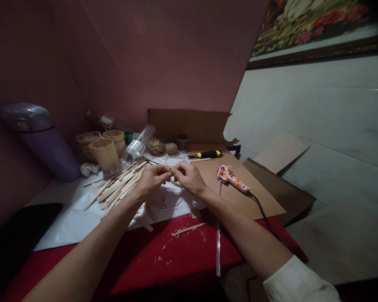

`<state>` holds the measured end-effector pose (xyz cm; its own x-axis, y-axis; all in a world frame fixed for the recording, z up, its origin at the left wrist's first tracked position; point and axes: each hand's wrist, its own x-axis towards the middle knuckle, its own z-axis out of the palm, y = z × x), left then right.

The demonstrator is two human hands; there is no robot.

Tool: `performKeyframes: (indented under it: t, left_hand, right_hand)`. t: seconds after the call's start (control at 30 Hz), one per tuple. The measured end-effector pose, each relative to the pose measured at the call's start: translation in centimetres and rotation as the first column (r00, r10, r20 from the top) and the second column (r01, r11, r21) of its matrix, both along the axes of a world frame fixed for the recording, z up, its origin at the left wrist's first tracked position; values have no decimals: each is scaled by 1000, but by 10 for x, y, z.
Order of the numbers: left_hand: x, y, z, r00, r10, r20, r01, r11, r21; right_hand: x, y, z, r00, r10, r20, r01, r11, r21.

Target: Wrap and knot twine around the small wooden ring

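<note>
My left hand (151,179) and my right hand (189,178) meet over a white sheet (66,218), fingers curled and pinched together around a small tan ring-like piece (175,181). What exactly the ring is I cannot make out. Just left of my left hand lies a heap of wooden craft sticks (118,188). A floral-patterned glue gun (232,179) rests on brown cardboard (248,197) right of my right hand, its black cord running toward me.
Cups built of sticks (105,153) stand at the back left beside a purple flask (40,138), a clear plastic bottle (140,142) and two twine balls (164,147). A yellow-black cutter (204,154) lies behind. A glue stick (218,235) and stick scraps (189,229) lie on red cloth.
</note>
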<state>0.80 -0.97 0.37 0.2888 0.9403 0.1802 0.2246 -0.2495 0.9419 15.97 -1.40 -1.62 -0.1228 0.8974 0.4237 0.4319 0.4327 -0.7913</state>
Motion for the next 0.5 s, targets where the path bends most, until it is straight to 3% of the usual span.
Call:
performKeyframes:
  t: [0.17, 0.37, 0.5]
  left_hand:
    - [3, -7, 4, 999, 39, -17, -40, 997, -70]
    - [-1, -3, -1, 992, -84, 97, 103, 973, -205]
    - [-1, -3, 0, 990, -62, 127, 94, 962, -256]
  right_hand:
    - [0, 0, 4, 993, 66, -98, -74, 994, -86]
    - [2, 2, 5, 990, 68, -121, -78, 994, -81]
    - [2, 3, 4, 986, 95, -134, -105, 992, -66]
